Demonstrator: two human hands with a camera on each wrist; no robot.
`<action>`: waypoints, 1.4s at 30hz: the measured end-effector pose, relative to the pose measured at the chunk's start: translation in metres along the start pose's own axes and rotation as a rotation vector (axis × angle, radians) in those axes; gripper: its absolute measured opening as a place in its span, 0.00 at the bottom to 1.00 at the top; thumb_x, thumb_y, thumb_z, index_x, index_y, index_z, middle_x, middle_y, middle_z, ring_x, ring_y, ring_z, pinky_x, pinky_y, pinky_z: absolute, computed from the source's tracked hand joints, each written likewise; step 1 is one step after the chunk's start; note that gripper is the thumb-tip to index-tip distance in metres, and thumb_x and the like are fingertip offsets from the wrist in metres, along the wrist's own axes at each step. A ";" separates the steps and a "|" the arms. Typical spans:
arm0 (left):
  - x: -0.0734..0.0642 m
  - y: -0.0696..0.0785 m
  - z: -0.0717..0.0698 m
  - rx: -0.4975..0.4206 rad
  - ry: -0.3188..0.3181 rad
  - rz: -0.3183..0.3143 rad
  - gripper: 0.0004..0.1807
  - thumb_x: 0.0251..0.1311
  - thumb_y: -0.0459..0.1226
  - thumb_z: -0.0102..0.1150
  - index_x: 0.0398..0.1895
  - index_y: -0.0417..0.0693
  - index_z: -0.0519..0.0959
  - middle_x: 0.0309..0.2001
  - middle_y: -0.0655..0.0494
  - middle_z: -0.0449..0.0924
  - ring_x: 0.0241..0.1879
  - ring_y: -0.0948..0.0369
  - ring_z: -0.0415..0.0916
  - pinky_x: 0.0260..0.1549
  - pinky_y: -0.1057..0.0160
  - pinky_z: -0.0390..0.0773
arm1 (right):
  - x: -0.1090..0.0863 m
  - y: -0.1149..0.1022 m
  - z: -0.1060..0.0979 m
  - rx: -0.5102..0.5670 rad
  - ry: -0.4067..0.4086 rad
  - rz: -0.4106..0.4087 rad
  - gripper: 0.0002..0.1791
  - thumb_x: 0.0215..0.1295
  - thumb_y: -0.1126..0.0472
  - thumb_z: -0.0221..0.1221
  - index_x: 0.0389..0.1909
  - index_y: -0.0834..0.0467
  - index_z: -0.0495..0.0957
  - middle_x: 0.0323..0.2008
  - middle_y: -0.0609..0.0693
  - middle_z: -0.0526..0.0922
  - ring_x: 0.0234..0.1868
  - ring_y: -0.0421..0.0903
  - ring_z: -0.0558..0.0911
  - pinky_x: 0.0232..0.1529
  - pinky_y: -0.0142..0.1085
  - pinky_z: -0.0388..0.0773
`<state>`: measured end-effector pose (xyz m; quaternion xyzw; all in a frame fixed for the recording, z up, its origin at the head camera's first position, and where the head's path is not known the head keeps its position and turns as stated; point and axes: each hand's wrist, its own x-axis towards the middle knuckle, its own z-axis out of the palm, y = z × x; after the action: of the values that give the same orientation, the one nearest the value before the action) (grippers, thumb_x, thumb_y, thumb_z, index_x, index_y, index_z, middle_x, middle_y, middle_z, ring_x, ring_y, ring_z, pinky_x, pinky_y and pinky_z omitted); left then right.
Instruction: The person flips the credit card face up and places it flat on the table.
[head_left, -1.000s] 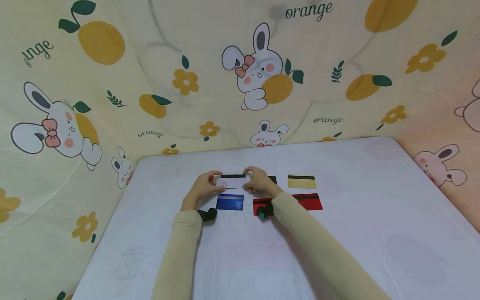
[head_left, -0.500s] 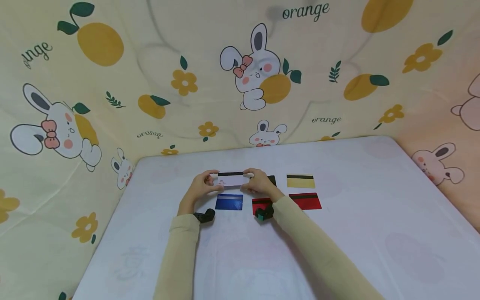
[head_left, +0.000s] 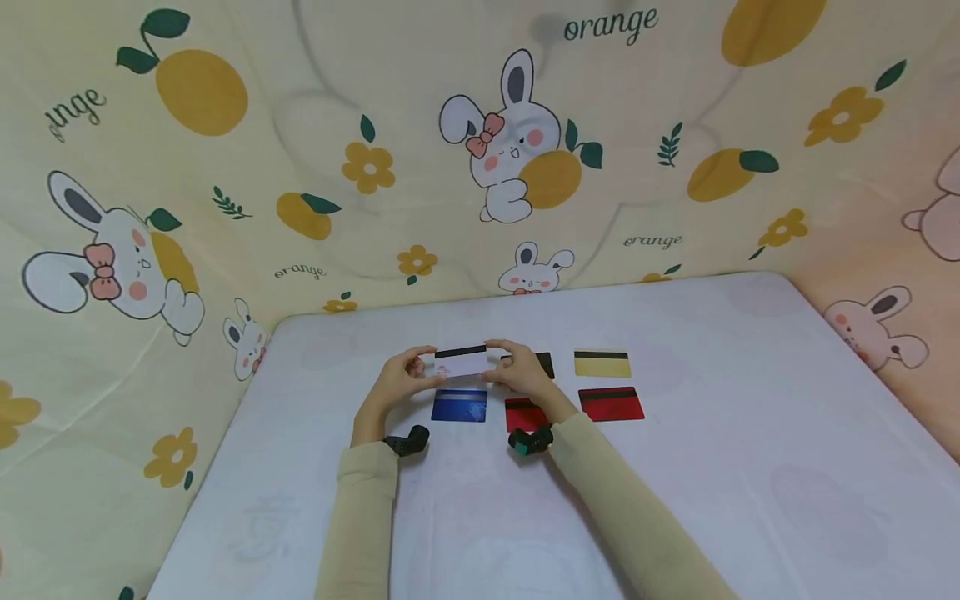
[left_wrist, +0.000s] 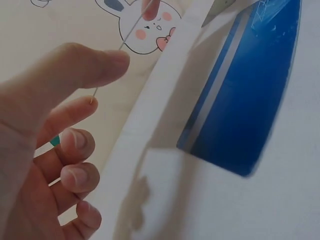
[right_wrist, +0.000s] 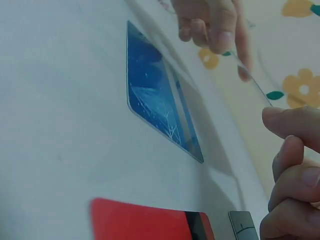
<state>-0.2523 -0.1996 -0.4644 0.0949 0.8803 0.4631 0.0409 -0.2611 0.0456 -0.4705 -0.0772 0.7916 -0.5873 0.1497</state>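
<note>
A white card [head_left: 461, 362] with a black stripe along its top edge is held up between both hands, over the table. My left hand [head_left: 397, 379] pinches its left end between thumb and index finger. At the other end, my right hand [head_left: 525, 372] grips it the same way. In the left wrist view the card [left_wrist: 133, 31] appears nearly edge-on, raised off the tabletop. A blue card [head_left: 459, 406] with a pale stripe lies just below, nearer me. Under my right hand and wrist, a black card [head_left: 546, 363] and a red card [head_left: 522, 412] are partly hidden.
A gold card [head_left: 602, 363] with a dark stripe and a second red card [head_left: 612, 403] lie to the right on the white table [head_left: 712, 467]. Behind the table hangs a cloth [head_left: 420, 100] printed with rabbits and oranges. Each wrist carries a small black camera [head_left: 408, 441].
Both hands have lifted the white card off the table, and it now tilts slightly, its right end higher. More of the right-hand red card shows. The other cards stay put.
</note>
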 end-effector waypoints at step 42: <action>-0.016 0.014 -0.001 0.041 -0.027 0.026 0.33 0.53 0.40 0.69 0.64 0.45 0.72 0.28 0.56 0.66 0.29 0.61 0.63 0.31 0.67 0.65 | -0.017 -0.001 -0.008 0.046 -0.027 -0.176 0.34 0.57 0.67 0.65 0.65 0.61 0.67 0.15 0.40 0.70 0.14 0.36 0.62 0.18 0.28 0.60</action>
<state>-0.2354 -0.1957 -0.4524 0.1133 0.8876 0.4443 0.0450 -0.2480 0.0575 -0.4655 -0.1509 0.7661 -0.6150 0.1099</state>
